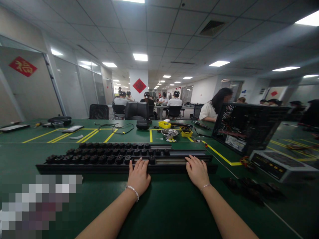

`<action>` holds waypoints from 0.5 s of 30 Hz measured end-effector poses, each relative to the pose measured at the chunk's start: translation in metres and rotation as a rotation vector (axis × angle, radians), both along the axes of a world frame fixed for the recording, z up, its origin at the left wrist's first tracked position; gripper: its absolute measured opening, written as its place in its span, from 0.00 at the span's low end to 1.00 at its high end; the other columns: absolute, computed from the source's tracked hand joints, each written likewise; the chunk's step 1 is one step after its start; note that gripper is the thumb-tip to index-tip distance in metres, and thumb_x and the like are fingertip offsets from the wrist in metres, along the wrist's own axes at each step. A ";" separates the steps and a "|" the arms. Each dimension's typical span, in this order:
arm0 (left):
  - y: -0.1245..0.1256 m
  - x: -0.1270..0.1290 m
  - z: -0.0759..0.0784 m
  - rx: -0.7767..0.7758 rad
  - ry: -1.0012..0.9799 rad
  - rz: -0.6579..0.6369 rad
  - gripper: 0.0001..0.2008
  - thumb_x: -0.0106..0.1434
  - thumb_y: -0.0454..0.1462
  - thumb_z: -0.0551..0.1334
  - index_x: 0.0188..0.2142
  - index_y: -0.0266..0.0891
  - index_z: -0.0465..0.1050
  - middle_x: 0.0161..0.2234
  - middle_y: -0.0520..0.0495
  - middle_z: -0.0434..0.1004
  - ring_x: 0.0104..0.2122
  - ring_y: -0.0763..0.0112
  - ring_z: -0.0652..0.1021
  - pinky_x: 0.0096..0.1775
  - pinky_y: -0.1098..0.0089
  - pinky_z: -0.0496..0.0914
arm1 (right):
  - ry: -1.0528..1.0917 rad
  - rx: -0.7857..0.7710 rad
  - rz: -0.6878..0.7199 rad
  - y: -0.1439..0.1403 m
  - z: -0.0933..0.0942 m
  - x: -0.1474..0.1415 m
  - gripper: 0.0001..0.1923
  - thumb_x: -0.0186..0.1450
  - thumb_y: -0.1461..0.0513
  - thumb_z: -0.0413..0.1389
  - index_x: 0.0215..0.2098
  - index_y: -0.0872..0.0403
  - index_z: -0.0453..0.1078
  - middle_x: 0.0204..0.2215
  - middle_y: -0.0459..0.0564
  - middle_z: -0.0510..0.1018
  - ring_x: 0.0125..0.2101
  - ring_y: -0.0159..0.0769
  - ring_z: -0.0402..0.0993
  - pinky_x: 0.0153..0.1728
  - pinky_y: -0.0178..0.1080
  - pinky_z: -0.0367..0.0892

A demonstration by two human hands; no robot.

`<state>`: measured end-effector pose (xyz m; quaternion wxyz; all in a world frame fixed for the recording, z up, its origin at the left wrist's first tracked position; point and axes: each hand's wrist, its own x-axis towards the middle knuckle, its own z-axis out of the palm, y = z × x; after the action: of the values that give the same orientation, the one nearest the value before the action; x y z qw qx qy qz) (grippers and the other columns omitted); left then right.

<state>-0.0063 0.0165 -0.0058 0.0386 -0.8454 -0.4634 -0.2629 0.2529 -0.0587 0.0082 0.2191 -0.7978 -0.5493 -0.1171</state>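
A long black tray (pixel 62 167) lies across the green table in front of me, with several rows of small black round parts (pixel 104 154) in its slots. Its right part shows bare slots (pixel 186 153). My left hand (pixel 139 176) rests palm down on the tray's near edge at the middle, fingers spread over the front row. My right hand (pixel 197 171) lies flat on the near edge further right, fingers apart. Neither hand holds anything. Both wrists wear thin bracelets.
An open black computer case (pixel 246 131) stands at the right, with a grey unit (pixel 281 164) and loose black parts (pixel 249 186) beside it. Yellow bins (pixel 164 124) and a metal bowl (pixel 169 133) sit behind the tray. Several people sit at far tables.
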 end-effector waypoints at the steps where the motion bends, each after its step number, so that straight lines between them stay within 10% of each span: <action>1: 0.000 0.001 0.000 -0.001 -0.003 -0.010 0.25 0.55 0.35 0.53 0.54 0.40 0.60 0.53 0.44 0.67 0.57 0.62 0.60 0.60 0.48 0.34 | 0.005 0.015 0.000 0.000 0.001 -0.001 0.22 0.65 0.58 0.39 0.51 0.51 0.67 0.55 0.49 0.66 0.56 0.40 0.56 0.56 0.52 0.46; 15: -0.003 0.004 0.006 -0.024 -0.003 -0.020 0.26 0.53 0.36 0.55 0.53 0.45 0.62 0.46 0.48 0.71 0.52 0.63 0.65 0.59 0.47 0.34 | -0.011 0.029 0.448 0.011 0.004 -0.090 0.23 0.58 0.66 0.45 0.51 0.49 0.64 0.50 0.48 0.71 0.54 0.36 0.58 0.58 0.46 0.40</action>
<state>-0.0028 0.0133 0.0003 0.0251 -0.8499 -0.4581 -0.2591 0.1634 -0.0472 0.0120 0.2482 -0.6519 -0.7124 -0.0775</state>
